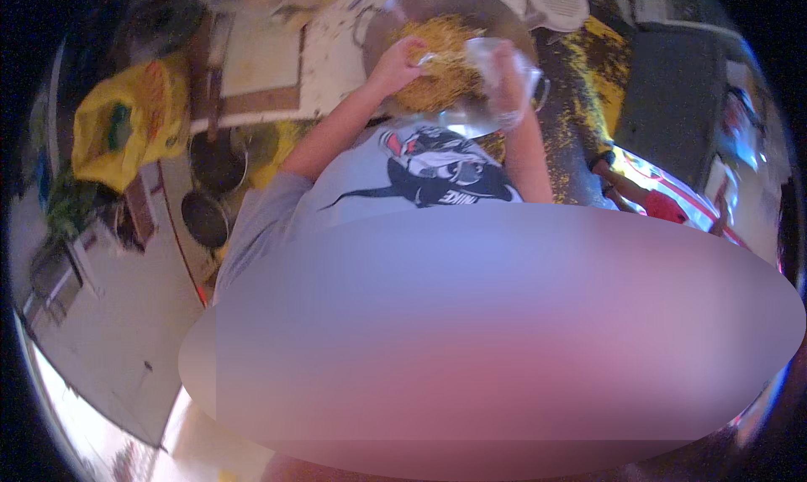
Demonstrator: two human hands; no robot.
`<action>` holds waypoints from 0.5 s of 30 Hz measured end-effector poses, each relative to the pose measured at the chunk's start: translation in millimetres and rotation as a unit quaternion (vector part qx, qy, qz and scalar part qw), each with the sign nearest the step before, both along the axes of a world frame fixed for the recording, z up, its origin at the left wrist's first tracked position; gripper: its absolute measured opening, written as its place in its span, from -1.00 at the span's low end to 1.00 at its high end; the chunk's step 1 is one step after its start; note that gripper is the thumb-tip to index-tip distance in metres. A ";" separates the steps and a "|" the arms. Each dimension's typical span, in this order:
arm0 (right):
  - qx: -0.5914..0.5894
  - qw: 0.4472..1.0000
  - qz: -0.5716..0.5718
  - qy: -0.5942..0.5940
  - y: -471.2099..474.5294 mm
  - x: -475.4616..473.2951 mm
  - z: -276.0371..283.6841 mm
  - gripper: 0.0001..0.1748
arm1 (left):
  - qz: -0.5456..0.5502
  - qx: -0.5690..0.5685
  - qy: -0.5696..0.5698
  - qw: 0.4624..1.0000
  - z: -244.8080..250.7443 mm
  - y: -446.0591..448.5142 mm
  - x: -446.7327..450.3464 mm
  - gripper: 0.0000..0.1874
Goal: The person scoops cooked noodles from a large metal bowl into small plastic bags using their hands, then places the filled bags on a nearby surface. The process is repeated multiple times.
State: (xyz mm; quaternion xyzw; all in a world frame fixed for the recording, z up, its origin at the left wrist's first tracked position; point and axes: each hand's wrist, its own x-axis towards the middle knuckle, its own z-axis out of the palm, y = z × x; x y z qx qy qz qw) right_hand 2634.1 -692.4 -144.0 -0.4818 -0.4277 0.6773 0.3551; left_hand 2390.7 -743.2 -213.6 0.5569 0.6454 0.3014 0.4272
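Observation:
A wide metal basin [384, 47] stands before me, holding a heap of thin yellow-orange strands [435, 88], seemingly a fried snack. Over its left part, my left hand [400, 63] has its fingers curled round a small whitish shiny piece [427, 59], too blurred to name. My right hand [508, 82] is over the right side of the basin. Thin clear plastic [482, 50], which looks like a bag, is gripped there and spreads leftward from the fingers. More wrinkled plastic covers this hand down to the wrist, perhaps a glove.
A round white perforated lid or basket [560, 3] lies beyond the basin's right side. Yellow crumbs cover a dark surface [564, 116] at right. To the left are a yellow sack [101, 129], dark pans [205, 218] and a pale board [261, 53]. Another person's arm [624, 189] shows at right.

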 end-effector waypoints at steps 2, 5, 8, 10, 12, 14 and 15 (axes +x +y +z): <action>-0.064 0.995 -0.070 0.014 4.8 10.3 8.1 -0.36 | -0.045 0.057 0.064 0.995 2.3 0.9 -6.4 -0.57; -0.036 0.998 -0.001 -0.053 11.9 4.3 -19.8 -0.33 | -0.135 0.101 0.202 0.965 8.5 3.4 -6.6 -0.60; 0.176 0.926 0.177 -0.284 11.9 -32.1 -72.5 -0.31 | -0.195 -0.067 0.275 0.939 14.3 2.2 -1.5 -0.54; 0.350 0.771 0.363 -0.389 2.5 -58.7 -98.9 -0.38 | -0.140 0.001 0.222 0.965 16.2 -1.3 2.9 -0.51; 0.254 0.774 0.369 -0.447 -7.1 -71.9 -108.0 -0.46 | -0.133 0.056 0.246 0.959 17.2 -4.7 5.9 -0.56; 0.208 0.789 0.337 -0.470 -12.2 -71.5 -100.2 -0.51 | -0.123 0.095 0.253 0.955 18.8 -7.1 6.6 -0.54; 0.235 0.783 0.328 -0.473 -11.4 -65.6 -90.8 -0.52 | -0.118 0.104 0.247 0.956 20.4 -7.5 6.6 -0.52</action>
